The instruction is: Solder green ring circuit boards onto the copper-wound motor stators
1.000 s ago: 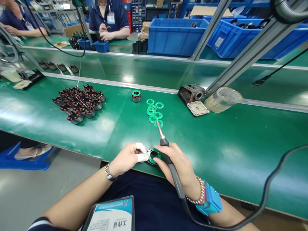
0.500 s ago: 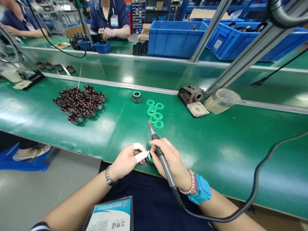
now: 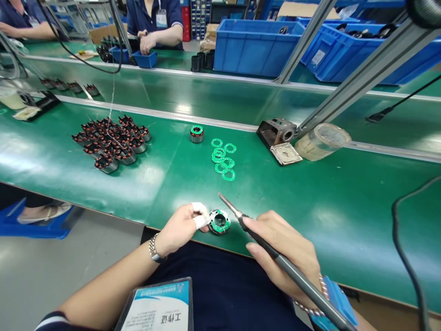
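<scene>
A round wound stator topped with a green circuit ring [image 3: 219, 221] sits on the green bench near its front edge. My left hand [image 3: 182, 225], with white cots on two fingertips, pinches the ring's left side. My right hand [image 3: 279, 246] grips a grey soldering iron [image 3: 292, 269], whose metal tip points up and left, just short of the stator's upper right. Loose green rings [image 3: 223, 158] lie further along the bench, with a single stator [image 3: 196, 134] beyond them. A heap of copper-wound stators [image 3: 112, 142] lies to the left.
A metal iron stand [image 3: 275, 132], a cleaning pad [image 3: 285, 153] and a clear plastic cup [image 3: 322, 141] stand by a grey aluminium strut [image 3: 365, 78]. The iron's black cable [image 3: 399, 239] hangs at right. A co-worker [image 3: 151, 23] sits across the bench among blue bins [image 3: 257, 48].
My right hand has moved right, off the stator, taking the iron with it, so the green ring now shows fully. My left hand stays on the stator.
</scene>
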Motion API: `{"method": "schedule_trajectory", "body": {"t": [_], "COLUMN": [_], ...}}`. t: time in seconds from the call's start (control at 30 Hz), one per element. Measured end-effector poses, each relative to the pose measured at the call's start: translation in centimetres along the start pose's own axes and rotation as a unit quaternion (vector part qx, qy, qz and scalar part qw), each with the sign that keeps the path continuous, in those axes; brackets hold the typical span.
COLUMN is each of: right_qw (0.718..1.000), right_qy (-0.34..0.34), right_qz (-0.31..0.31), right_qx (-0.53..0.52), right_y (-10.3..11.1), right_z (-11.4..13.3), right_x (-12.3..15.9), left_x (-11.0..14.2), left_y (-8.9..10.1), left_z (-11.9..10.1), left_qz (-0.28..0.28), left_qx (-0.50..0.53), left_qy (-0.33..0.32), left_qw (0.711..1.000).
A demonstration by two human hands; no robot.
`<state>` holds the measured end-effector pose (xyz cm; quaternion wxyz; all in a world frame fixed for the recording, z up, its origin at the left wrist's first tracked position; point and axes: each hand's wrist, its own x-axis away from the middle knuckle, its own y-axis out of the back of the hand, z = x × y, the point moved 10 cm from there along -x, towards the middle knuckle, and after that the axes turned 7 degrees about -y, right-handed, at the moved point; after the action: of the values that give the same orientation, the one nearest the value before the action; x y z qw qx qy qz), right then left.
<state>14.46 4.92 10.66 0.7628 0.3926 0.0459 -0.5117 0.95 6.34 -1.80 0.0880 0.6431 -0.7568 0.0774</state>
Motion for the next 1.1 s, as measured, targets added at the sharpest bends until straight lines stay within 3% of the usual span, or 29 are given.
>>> {"method": "schedule_trajectory", "body": {"t": [0.2, 0.67, 1.0, 1.1], "right_qw": [0.998, 0.997, 0.999, 0.999], "right_qy": [-0.034, -0.034, -0.03, -0.035], "right_qz": [0.04, 0.051, 0.034, -0.006], "right_qx": [-0.041, -0.038, -0.022, -0.002], "right_y": [-0.5, -1.1, -0.1, 0.2], "right_z": [-0.6, -0.7, -0.3, -1.2], "right_x": [0.5, 0.5, 0.3, 0.7], "left_x": [0.0, 0.1, 0.0, 0.0], "left_y": [0.1, 0.1, 0.2, 0.2], "left_z": [-0.1, -0.1, 0.1, 0.1], "left_qz": [-0.003, -0.003, -0.004, -0.005], "left_qx": [-0.006, -0.004, -0.01, -0.006], "left_qy": [-0.001, -0.004, -0.005, -0.004], "left_qw": [1.0, 1.0, 1.0, 1.0]}}
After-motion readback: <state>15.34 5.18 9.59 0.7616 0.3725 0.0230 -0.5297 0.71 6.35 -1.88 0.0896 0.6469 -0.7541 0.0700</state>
